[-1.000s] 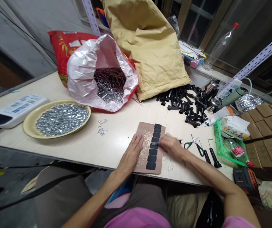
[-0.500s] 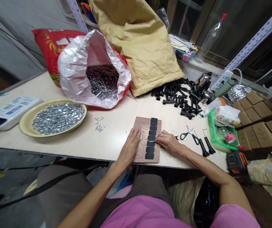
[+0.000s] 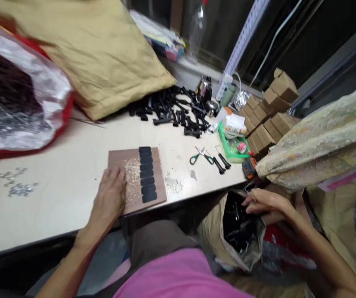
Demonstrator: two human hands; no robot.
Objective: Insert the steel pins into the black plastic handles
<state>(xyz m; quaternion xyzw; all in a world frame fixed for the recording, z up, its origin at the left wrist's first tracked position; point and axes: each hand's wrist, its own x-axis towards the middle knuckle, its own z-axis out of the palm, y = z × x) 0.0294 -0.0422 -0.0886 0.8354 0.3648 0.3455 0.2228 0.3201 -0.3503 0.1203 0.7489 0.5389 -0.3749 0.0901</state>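
While left hand (image 3: 111,192) lies flat on board (image 3: 161,174), right hand (image 3: 263,203) is at bag (image 3: 210,227), presumably handling black parts (image 3: 236,236); can't tell its grip. Next needs bag clearance.

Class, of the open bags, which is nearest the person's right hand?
The tan sack with black pieces inside, off the tabletop; the right hand is at its rim. The white-lined red bag stands on the tabletop, holding metal pieces.

Is a pale table (image 3: 72,174). Holds a board (image 3: 123,155) at the front, shiny bits (image 3: 21,189) and a red bag (image 3: 56,89) on the left, black sticks (image 3: 182,119) at the back, and scissors (image 3: 201,152), two tools (image 3: 218,166) and a green basket (image 3: 236,157) on the right.
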